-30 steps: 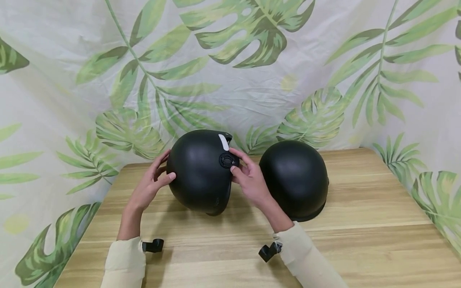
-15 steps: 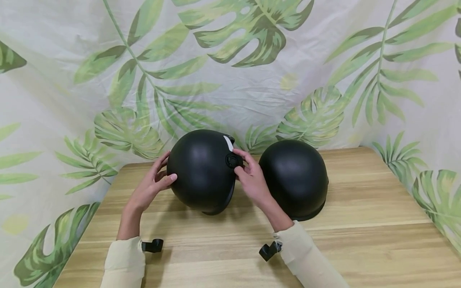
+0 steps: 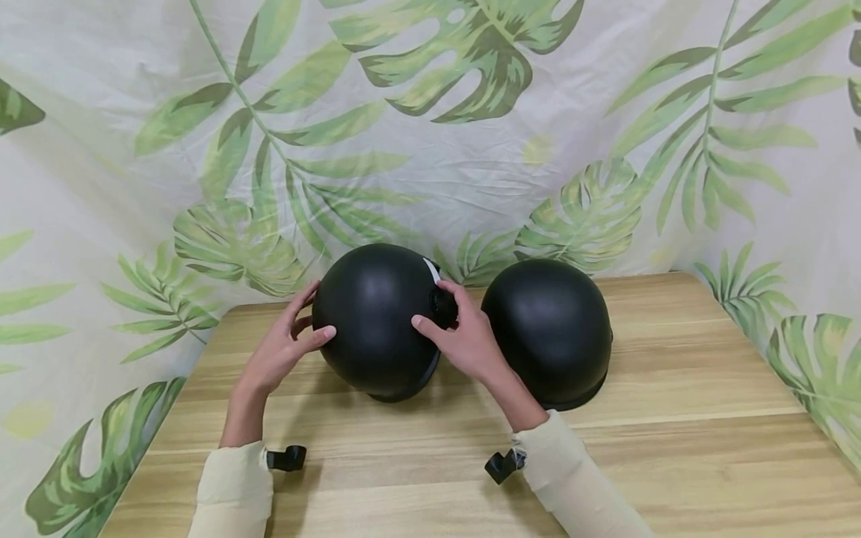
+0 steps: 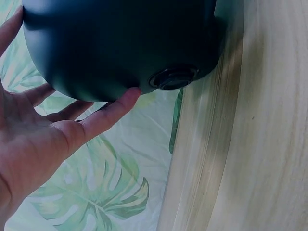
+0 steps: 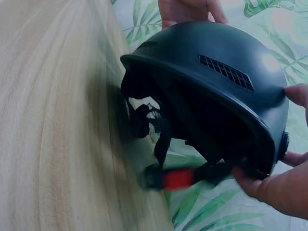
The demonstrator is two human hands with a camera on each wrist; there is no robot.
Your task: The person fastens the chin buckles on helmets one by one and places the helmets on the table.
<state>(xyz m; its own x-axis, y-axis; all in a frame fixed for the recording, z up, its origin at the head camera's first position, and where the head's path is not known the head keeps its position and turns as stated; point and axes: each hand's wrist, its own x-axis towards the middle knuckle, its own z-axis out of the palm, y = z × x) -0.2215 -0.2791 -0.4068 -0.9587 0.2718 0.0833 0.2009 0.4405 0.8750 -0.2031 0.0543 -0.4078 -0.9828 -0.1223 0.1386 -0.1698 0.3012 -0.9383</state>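
A matte black helmet (image 3: 377, 321) is held up off the table between both hands. My left hand (image 3: 279, 351) grips its left side, thumb at the front and fingers behind. My right hand (image 3: 467, 336) holds the right side near a white strip (image 3: 432, 270) and a round black dial (image 3: 440, 300), its thumb on the shell. In the right wrist view, the helmet's brim, a slatted vent (image 5: 226, 71) and dark hollow inside face the camera. From it hangs a chin strap with a blurred red buckle (image 5: 178, 179).
To the right, close to my right forearm, a second black helmet (image 3: 548, 332) sits dome up on the wooden table (image 3: 673, 448). A leaf-print cloth (image 3: 437, 149) hangs behind the table. Each wrist wears a small black camera mount (image 3: 287, 458).
The held helmet has turned, carrying its dial and white strip rightward so that less of them shows. My right thumb has shifted left onto the smooth shell. The second helmet stays put.
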